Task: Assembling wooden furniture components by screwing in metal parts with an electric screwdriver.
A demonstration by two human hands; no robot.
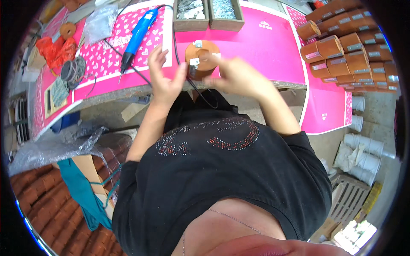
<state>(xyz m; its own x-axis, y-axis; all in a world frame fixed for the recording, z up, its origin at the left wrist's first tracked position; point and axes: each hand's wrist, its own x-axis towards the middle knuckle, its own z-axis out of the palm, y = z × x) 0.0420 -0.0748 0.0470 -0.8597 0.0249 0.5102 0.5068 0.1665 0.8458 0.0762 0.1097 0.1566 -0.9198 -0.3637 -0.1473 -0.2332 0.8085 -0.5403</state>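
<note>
Head view | brown round block point(206, 68) near pink table's point(265, 55) front edge | left hand point(165, 83): fingers spread, beside block | right hand point(241, 77): blurred, cannot tell grip | step: apparently positioning pale fittings point(194, 62) | next: likely needs block steadied

Hands at the brown cylinder

My left hand point(165, 79), fingers spread, is just beside a squat brown cylinder point(206, 67) with small white fittings, near the pink-covered bench's point(269, 55) front edge. My right hand point(239, 77), blurred, is at its right side; I can't tell its grip. A slim blue power screwdriver point(140, 36) lies leftward; two open rectangular boxes point(190, 25) stand by the far edge.
</note>
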